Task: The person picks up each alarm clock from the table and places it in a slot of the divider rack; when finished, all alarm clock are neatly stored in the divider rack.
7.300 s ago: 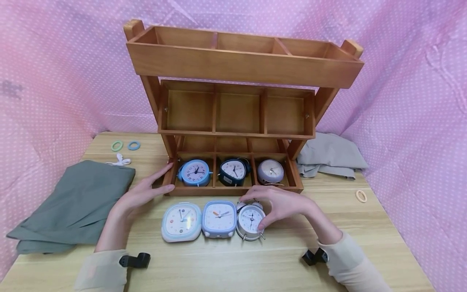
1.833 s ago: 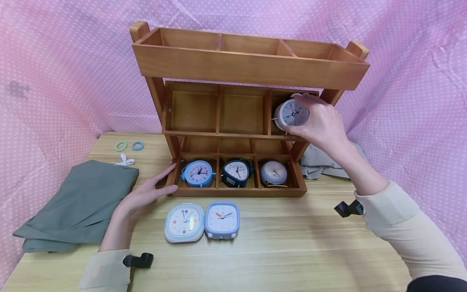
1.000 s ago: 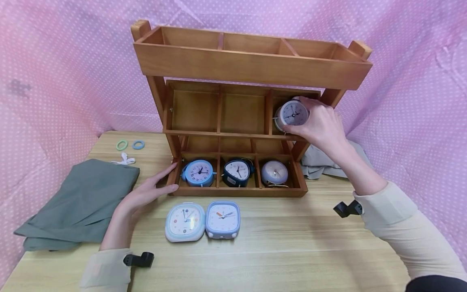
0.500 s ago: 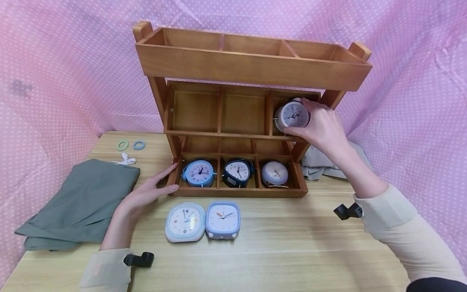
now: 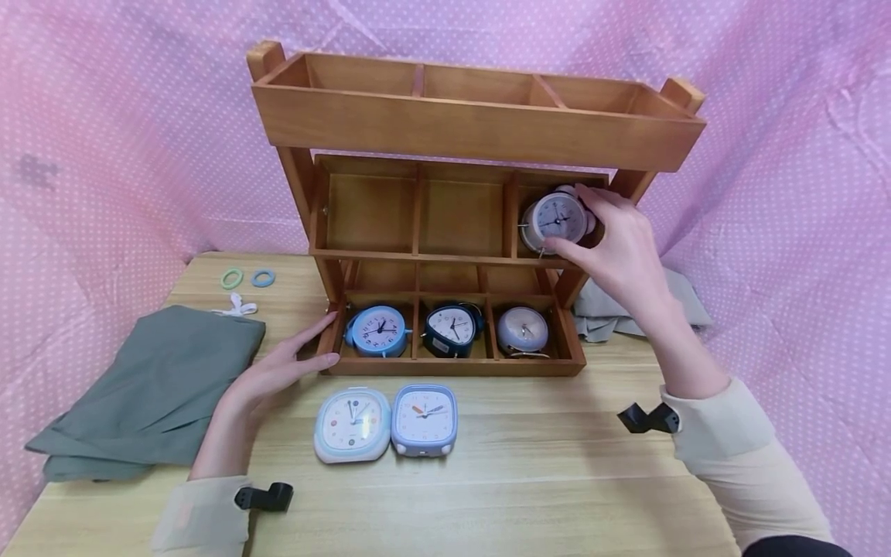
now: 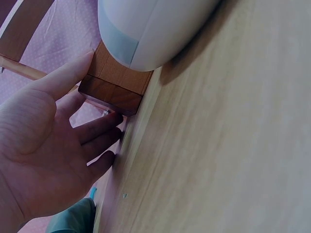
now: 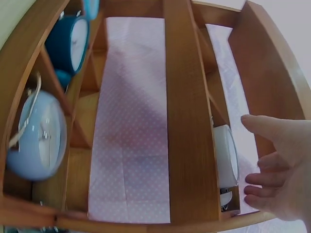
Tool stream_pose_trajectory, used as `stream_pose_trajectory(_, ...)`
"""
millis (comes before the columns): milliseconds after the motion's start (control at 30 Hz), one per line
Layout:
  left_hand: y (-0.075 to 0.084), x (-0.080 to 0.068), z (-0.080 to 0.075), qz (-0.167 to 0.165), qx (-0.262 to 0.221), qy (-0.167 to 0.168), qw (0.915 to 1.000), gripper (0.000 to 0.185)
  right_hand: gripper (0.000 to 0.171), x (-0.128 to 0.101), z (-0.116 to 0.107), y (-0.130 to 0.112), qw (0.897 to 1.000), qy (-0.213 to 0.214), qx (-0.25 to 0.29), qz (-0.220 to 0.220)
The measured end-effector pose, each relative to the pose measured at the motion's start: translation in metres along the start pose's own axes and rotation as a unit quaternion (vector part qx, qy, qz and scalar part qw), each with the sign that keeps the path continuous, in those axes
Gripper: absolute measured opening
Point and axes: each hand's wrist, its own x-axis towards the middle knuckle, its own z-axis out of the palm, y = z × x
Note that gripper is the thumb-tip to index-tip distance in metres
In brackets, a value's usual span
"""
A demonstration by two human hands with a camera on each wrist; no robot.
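Observation:
A white twin-bell alarm clock (image 5: 557, 219) lies back, turned with its bells to the right, in the right compartment of the middle tier of a wooden rack (image 5: 473, 135). Beside it my right hand (image 5: 623, 247) has its thumb and fingers spread; the right wrist view shows a gap between the fingers and the clock (image 7: 226, 155). My left hand (image 5: 278, 371) touches the rack's lower left corner, thumb in front and other fingers at the side. On the bottom tier sit a blue clock (image 5: 379, 330), a dark teal clock (image 5: 452, 329) and a lavender clock (image 5: 523, 331).
A pale blue-and-white clock (image 5: 353, 425) and a periwinkle square clock (image 5: 425, 420) lie side by side on the table before the rack. Dark green cloth (image 5: 153, 387) lies left, grey cloth (image 5: 626, 305) right. Green (image 5: 231, 278) and blue (image 5: 263, 278) rings lie back left.
The twin-bell clock went from the table into the middle tier's right compartment in my right hand. The right hand has just let go and drawn slightly right. My left hand stays at the corner.

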Motion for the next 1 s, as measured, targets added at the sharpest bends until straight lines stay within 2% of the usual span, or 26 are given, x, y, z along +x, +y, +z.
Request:
stream_pose_trajectory(133, 0.0, 0.0, 0.001, -0.001, 0.0, -0.002, 1.0, 0.08, 0.055, -0.014, 0.007, -0.003, 0.994, 0.093, 0.051, -0.02)
stream_pose_trajectory(200, 0.0, 0.0, 0.001, -0.001, 0.0, -0.002, 1.0, 0.08, 0.044, -0.022, 0.014, -0.006, 0.984, 0.152, 0.089, -0.04)
stream_pose_trajectory(267, 0.0, 0.0, 0.001, -0.001, 0.001, -0.002, 1.0, 0.08, 0.035, -0.03, 0.025, -0.01, 0.969, 0.198, 0.134, -0.07)
stream_pose_trajectory(333, 0.001, 0.0, 0.001, -0.001, 0.002, -0.003, 1.0, 0.08, 0.028, -0.04, 0.037, -0.016, 0.954, 0.215, 0.181, -0.107)
stream_pose_trajectory(400, 0.001, 0.0, 0.001, -0.004, 0.0, -0.004, 1.0, 0.08, 0.024, -0.05, 0.05, -0.021, 0.944, 0.204, 0.218, -0.139)
stream_pose_trajectory(500, 0.0, 0.0, 0.001, -0.006, -0.001, -0.004, 1.0, 0.08, 0.022, -0.065, 0.074, -0.029, 0.94, 0.148, 0.256, -0.17)
stream_pose_trajectory(633, -0.001, -0.001, 0.001, -0.004, 0.0, -0.005, 1.0, 0.08, 0.025, -0.086, 0.105, -0.044, 0.934, 0.041, 0.305, -0.182)
stream_pose_trajectory(767, -0.001, -0.002, 0.0, 0.0, -0.001, -0.005, 1.0, 0.08, 0.031, -0.1, 0.124, -0.058, 0.919, -0.078, 0.343, -0.177)
stream_pose_trajectory(867, -0.001, -0.001, -0.001, 0.0, -0.002, -0.005, 1.0, 0.081, 0.04, -0.106, 0.13, -0.063, 0.908, -0.181, 0.337, -0.169)
stream_pose_trajectory(933, -0.001, -0.001, -0.001, 0.0, -0.004, -0.006, 1.0, 0.081, 0.048, -0.109, 0.13, -0.065, 0.902, -0.257, 0.309, -0.16)
stream_pose_trajectory(1000, -0.002, 0.0, -0.002, -0.001, -0.004, -0.006, 1.0, 0.081, 0.057, -0.111, 0.131, -0.067, 0.891, -0.328, 0.272, -0.157)
